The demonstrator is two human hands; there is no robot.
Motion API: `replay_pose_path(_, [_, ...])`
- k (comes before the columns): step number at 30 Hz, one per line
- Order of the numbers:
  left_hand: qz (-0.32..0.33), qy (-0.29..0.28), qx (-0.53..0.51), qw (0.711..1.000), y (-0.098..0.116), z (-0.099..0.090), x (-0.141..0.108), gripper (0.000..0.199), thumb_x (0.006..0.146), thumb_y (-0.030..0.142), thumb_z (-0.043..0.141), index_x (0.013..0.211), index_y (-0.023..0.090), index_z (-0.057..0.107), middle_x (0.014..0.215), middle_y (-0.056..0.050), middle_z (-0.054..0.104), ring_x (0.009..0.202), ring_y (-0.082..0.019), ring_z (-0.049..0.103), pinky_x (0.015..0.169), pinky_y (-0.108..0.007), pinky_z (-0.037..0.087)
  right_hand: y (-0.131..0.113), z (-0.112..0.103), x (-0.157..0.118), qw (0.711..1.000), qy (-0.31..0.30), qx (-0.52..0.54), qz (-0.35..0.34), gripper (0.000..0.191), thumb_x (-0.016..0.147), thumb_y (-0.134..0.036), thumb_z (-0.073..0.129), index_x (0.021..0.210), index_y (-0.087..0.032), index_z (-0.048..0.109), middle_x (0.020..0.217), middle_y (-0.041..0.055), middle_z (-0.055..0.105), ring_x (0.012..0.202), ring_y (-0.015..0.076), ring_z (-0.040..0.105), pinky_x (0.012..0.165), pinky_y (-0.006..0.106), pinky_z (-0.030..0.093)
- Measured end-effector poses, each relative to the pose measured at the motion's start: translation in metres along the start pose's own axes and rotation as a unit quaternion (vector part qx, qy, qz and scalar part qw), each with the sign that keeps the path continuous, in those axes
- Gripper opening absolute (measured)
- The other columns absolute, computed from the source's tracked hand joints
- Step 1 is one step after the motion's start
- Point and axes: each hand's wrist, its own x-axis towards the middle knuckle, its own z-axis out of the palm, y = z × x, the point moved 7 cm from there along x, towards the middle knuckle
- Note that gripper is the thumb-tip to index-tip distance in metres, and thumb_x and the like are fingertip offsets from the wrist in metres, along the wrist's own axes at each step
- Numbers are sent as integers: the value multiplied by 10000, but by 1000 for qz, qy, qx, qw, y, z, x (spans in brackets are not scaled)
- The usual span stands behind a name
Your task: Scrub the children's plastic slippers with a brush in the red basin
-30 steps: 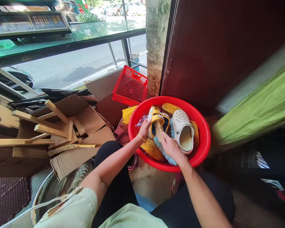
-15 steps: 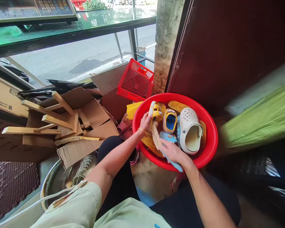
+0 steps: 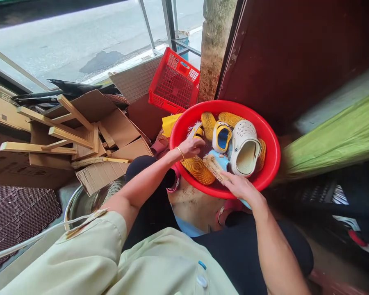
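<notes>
1. Your right hand [image 3: 241, 187] is closed around a brush [image 3: 214, 169], its bristly head over the near side of the red tub [image 3: 226, 193].
2. Your left hand [image 3: 193, 147] has its fingers curled beside a yellow-and-white clog [image 3: 197, 131]; you can't tell from here whether they grip it.
3. Just past the brush head, in the tub, is a light-blue clog [image 3: 220, 159], with a large cream clog [image 3: 244, 149] to its right, its opening facing you.
4. Beyond the light-blue clog you have a yellow clog with a blue inside [image 3: 222, 137], among patterned yellow soles [image 3: 199, 170].
5. Left of the tub, a wooden stool [image 3: 86, 141] lies tipped on cardboard [image 3: 119, 131].
6. Behind the tub, a red crate [image 3: 175, 88] leans near the pillar [image 3: 213, 53].
</notes>
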Motion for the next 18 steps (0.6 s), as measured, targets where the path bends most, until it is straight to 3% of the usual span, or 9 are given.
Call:
replay_pose_path(2, [3,-121,-24,992,3,20,-18,329,699,244,738,1025,249,787,1170,-103,755,1188,-318,653,1128,-467,427,-2,1,4,1000,-5,19,-17,522,1007,-451,506,1495,-284,583,1332,110,711,1179,301,660,996,397,489])
replay_pose_path(3, [-11,-142,-15,990,0,25,-25,354,666,261,766,1019,250,791,1206,-119,746,1236,-353,626,1155,-510,381,-4,1,6,999,-14,38,-28,523,1003,-431,519,1498,-275,580,1294,104,730,1123,283,680,965,372,502])
replay_pose_path(5, [-34,-132,25,990,-6,32,-33,445,630,266,785,1074,244,785,1330,-153,693,1369,-411,518,1215,-582,231,-7,1,9,995,-34,82,-43,532,989,-391,544,1504,-261,573,1166,81,774,934,230,708,858,312,526])
replay_pose_path(8, [-24,-129,83,988,-11,49,-31,623,590,199,776,1212,223,739,1444,-191,608,1471,-443,385,1236,-613,71,-8,-2,11,989,-44,140,-30,569,978,-373,556,1534,-253,534,896,25,776,645,154,640,665,247,507])
replay_pose_path(13, [22,-169,127,977,-8,80,-22,812,578,150,777,1375,216,636,1513,-223,532,1483,-467,351,1215,-657,83,-1,-8,17,978,-41,202,14,622,993,-423,529,1587,-258,450,662,-33,659,479,125,519,498,226,427])
replay_pose_path(18, [23,-174,92,980,0,89,-25,638,747,306,731,1374,253,628,1554,-200,490,1464,-452,387,1164,-703,182,2,-10,30,982,-32,183,31,615,986,-458,549,1554,-224,507,547,-42,566,443,142,505,485,250,424])
